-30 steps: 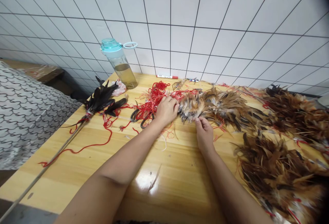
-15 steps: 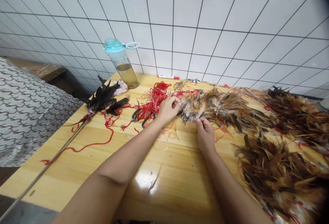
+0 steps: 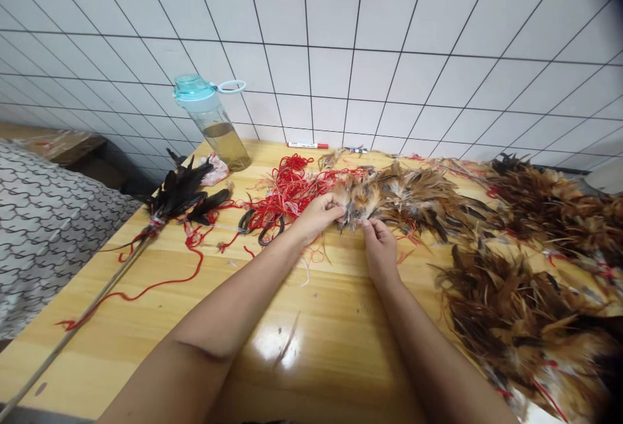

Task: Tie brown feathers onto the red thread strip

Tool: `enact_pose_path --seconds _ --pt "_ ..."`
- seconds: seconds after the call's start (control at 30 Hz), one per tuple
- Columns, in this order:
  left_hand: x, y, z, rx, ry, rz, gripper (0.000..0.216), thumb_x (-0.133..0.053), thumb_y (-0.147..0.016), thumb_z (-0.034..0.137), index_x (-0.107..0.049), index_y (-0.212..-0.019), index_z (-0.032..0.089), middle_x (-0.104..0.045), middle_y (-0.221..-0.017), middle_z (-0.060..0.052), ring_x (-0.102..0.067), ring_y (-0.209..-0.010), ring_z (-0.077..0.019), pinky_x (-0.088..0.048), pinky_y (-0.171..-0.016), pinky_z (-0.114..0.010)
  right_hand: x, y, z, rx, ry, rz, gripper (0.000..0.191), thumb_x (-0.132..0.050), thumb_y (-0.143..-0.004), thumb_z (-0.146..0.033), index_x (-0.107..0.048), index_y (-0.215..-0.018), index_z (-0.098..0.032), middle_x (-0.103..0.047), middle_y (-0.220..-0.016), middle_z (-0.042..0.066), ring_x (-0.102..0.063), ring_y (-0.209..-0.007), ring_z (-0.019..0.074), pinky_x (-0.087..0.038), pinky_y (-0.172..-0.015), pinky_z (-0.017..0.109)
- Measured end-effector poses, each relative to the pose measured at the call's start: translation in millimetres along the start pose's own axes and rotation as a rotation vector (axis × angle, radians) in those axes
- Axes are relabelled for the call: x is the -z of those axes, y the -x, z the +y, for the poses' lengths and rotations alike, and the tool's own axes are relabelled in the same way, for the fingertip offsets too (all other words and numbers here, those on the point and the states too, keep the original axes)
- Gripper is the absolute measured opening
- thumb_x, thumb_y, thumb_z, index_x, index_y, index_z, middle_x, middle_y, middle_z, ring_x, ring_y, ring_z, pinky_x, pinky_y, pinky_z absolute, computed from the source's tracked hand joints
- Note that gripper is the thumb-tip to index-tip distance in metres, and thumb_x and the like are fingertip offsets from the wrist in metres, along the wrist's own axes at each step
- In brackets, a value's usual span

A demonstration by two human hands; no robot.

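A bundle of brown and tan feathers [image 3: 403, 193] lies across the middle of the wooden table [image 3: 311, 320]. My left hand [image 3: 318, 215] pinches the fluffy left end of that bundle, fingers closed on it. My right hand [image 3: 378, 250] sits just below the same end, fingers pinched on the feather bases. A tangle of red string [image 3: 287, 190] lies directly left of my left hand, with black-handled scissors [image 3: 260, 224] at its lower edge.
A thin stick with black feathers [image 3: 182, 191] tied on by red string lies at the left. A water bottle with a teal lid [image 3: 214, 124] stands by the tiled wall, a red marker [image 3: 307, 145] behind the string. More brown feather piles [image 3: 525, 294] fill the right side.
My left hand has slid from on top of the feather end to its tip and now pinches it. My right hand has moved up slightly toward the bundle. The view shifted a little.
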State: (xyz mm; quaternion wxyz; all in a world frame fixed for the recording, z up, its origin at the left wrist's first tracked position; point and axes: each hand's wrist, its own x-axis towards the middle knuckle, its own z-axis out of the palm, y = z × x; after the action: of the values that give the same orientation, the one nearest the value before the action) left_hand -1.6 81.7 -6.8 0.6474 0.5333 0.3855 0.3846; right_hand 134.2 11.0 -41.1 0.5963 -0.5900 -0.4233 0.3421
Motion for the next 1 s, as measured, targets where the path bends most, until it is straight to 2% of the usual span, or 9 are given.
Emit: enact_pose_path --seconds 0.1,0.17,0.33,0.4,0.5,0.63,0.73,0.83,1.0 --pt "9.7 -6.4 -7.0 0.027 -0.134 0.026 0.01 -0.059 -0.071 0.017 -0.051 -0.077 0.015 -0.053 -0.063 0.004 -0.05 -0.056 -0.0086 -0.039 -0.059 -0.022 0.4 -0.3 -0.3 0.002 0.017 0.014 0.029 -0.056 -0.08 -0.046 -0.063 -0.078 -0.018 -0.061 -0.073 0.0 -0.053 -0.073 0.0156 -0.041 -0.071 0.027" --pt "16.3 -8.5 -8.1 -0.008 -0.321 0.068 0.01 -0.058 -0.072 0.016 -0.052 -0.081 0.016 -0.055 -0.066 0.003 -0.052 -0.059 -0.0098 -0.04 -0.061 -0.023 0.7 -0.6 0.8 0.007 0.032 0.013 0.029 -0.055 -0.081 -0.046 -0.063 -0.078 -0.018 -0.061 -0.073 0.0 -0.053 -0.073 0.0156 -0.041 -0.071 0.027" --pt "22.1 -1.7 7.0 -0.328 -0.848 0.336 0.008 -0.054 -0.079 0.016 -0.055 -0.086 0.019 -0.06 -0.084 -0.002 -0.055 -0.077 -0.0139 -0.041 -0.072 -0.027 1.2 -0.5 2.2 0.001 0.031 0.015 0.029 -0.054 -0.082 -0.046 -0.063 -0.079 -0.018 -0.062 -0.075 0.0 -0.054 -0.074 0.0158 -0.042 -0.074 0.028" --pt "19.2 3.1 14.3 -0.381 -0.946 0.266 0.004 -0.052 -0.082 0.02 -0.056 -0.08 0.019 -0.06 -0.081 -0.002 -0.054 -0.076 -0.0145 -0.041 -0.07 -0.027 1.3 -0.2 1.7 0.001 0.023 0.013 0.028 -0.054 -0.082 -0.045 -0.063 -0.08 -0.018 -0.063 -0.076 0.001 -0.055 -0.076 0.0162 -0.041 -0.076 0.028" --pt "12.1 8.6 18.0 -0.315 -1.083 0.093 0.009 -0.055 -0.082 0.026 -0.057 -0.076 0.019 -0.06 -0.08 -0.003 -0.055 -0.073 -0.0154 -0.041 -0.067 -0.028 1.4 -0.3 1.3 0.016 0.006 0.012 0.027 -0.055 -0.082 -0.043 -0.064 -0.08 -0.018 -0.063 -0.077 0.001 -0.055 -0.078 0.0163 -0.041 -0.077 0.028" --pt "5.4 10.2 11.7 -0.214 -1.272 0.071 0.011 -0.061 -0.077 0.029 -0.06 -0.084 0.02 -0.061 -0.09 -0.006 -0.057 -0.081 -0.0201 -0.041 -0.067 -0.03 1.5 -1.0 1.4 0.031 0.0 0.021 0.027 -0.054 -0.082 -0.043 -0.064 -0.078 -0.018 -0.062 -0.075 0.0 -0.054 -0.076 0.0157 -0.041 -0.076 0.028" --pt "6.9 7.1 6.7 -0.184 -1.275 0.071 0.008 -0.058 -0.078 0.024 -0.06 -0.083 0.019 -0.062 -0.088 -0.006 -0.057 -0.081 -0.0203 -0.041 -0.069 -0.03 1.5 -1.1 0.8 0.032 0.018 0.028 0.028 -0.054 -0.082 -0.043 -0.064 -0.078 -0.018 -0.062 -0.075 0.0 -0.054 -0.077 0.0159 -0.041 -0.076 0.028" --pt "13.0 2.3 5.9 -0.184 -1.113 0.058 0.004 -0.055 -0.077 0.019 -0.058 -0.076 0.019 -0.061 -0.075 -0.002 -0.054 -0.07 -0.0159 -0.038 -0.064 -0.027 1.7 -1.0 0.7 0.025 0.025 0.025 0.028 -0.054 -0.082 -0.044 -0.063 -0.079 -0.018 -0.063 -0.076 0.001 -0.055 -0.077 0.0163 -0.041 -0.076 0.028" --pt "22.2 -2.4 10.7 -0.131 -0.81 0.079 0.021 -0.056 -0.078 0.03 -0.051 -0.063 0.017 -0.05 -0.056 0.004 -0.042 -0.056 -0.0107 -0.029 -0.055 -0.023 1.9 -0.9 0.9 0.028 0.026 0.01 0.027 -0.053 -0.083 -0.043 -0.063 -0.079 -0.018 -0.064 -0.077 0.001 -0.056 -0.077 0.0162 -0.041 -0.076 0.028"
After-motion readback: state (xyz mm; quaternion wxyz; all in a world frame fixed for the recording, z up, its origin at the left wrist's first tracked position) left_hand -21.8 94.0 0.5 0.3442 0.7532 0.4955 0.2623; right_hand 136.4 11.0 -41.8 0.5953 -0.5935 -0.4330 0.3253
